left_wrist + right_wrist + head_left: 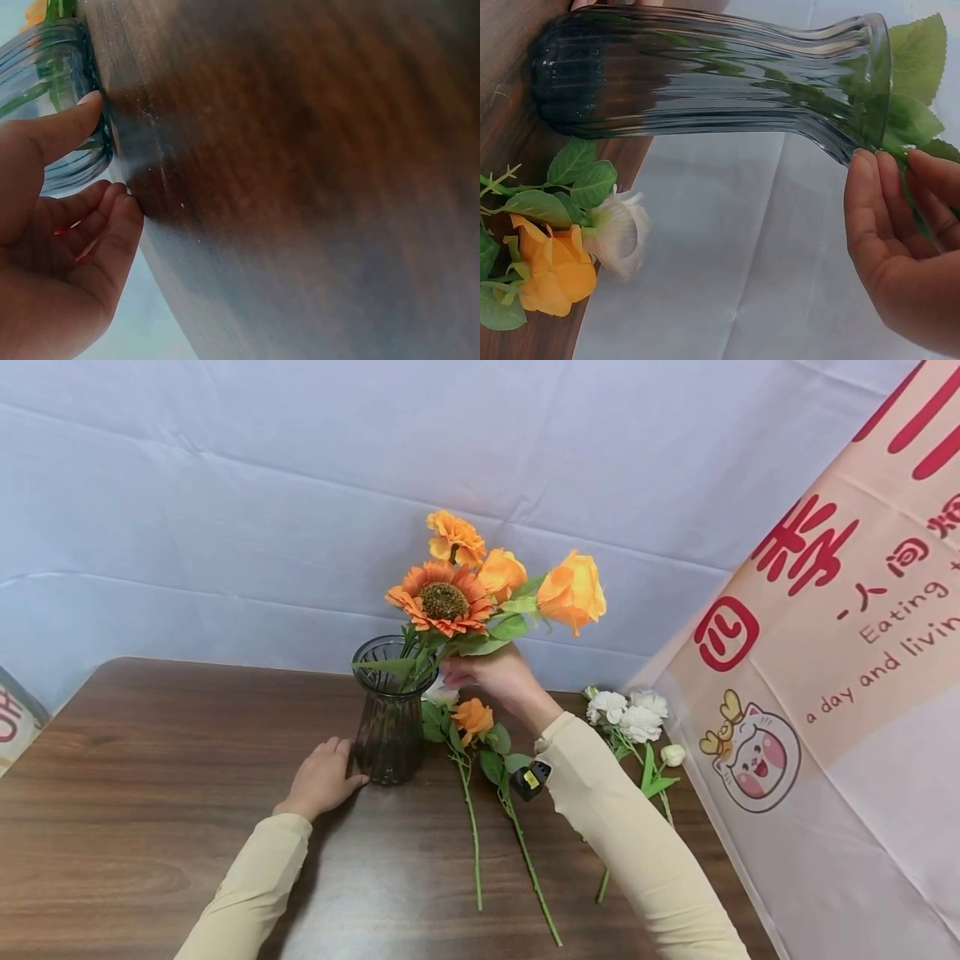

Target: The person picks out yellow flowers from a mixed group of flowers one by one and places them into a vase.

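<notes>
A ribbed dark-glass vase stands upright on the table, with green stems visible through its wall. Above its rim spread an orange sunflower, a ruffled orange flower and two orange roses. At the rim's right side my right hand pinches a green flower stem between thumb and fingers; which bloom it belongs to is hidden by leaves. My left hand rests on the table at the vase's base. Its thumb touches the glass, and its fingers are loosely bent beside it.
Right of the vase lie an orange rose and a white flower, with long stems pointing toward me. White flowers lie farther right, partly behind my right sleeve. A pale cloth hangs behind the brown table; a printed banner hangs at right.
</notes>
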Available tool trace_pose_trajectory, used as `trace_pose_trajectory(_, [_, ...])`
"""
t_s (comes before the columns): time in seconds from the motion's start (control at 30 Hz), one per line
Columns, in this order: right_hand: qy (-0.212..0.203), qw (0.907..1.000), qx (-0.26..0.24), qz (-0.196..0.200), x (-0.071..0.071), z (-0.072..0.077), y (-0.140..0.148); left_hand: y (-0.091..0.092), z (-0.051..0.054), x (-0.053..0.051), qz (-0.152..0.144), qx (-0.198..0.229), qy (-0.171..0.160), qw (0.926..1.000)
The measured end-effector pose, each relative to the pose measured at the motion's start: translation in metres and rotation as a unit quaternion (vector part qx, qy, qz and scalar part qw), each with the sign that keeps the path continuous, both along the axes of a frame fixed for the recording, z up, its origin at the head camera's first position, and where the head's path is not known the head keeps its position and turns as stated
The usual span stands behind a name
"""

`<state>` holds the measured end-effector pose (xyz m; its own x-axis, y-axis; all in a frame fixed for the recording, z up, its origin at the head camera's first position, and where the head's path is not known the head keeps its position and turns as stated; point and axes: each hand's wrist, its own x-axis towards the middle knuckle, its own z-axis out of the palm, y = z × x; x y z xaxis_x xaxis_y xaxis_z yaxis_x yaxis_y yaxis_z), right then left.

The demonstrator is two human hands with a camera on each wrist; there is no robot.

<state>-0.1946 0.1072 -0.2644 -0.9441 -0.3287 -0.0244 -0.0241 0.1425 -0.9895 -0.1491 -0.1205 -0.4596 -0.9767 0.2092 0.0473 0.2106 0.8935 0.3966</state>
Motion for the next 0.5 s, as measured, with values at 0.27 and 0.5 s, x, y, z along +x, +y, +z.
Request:
trace_pose_trajectory(0.27, [0.006,0.9994,0.030,0.019,-0.0001,-0.0033,-0.0020,-0.0003,-0.0003,0.0005,0.000,0.008,0.017,0.9998])
trace_pose_trajectory(0.5, [0.011,0.9977,0.061,0.028,-0.0002,-0.0061,-0.0030,-0.0005,-0.0020,-0.0015,0.002,0.004,0.004,1.0000])
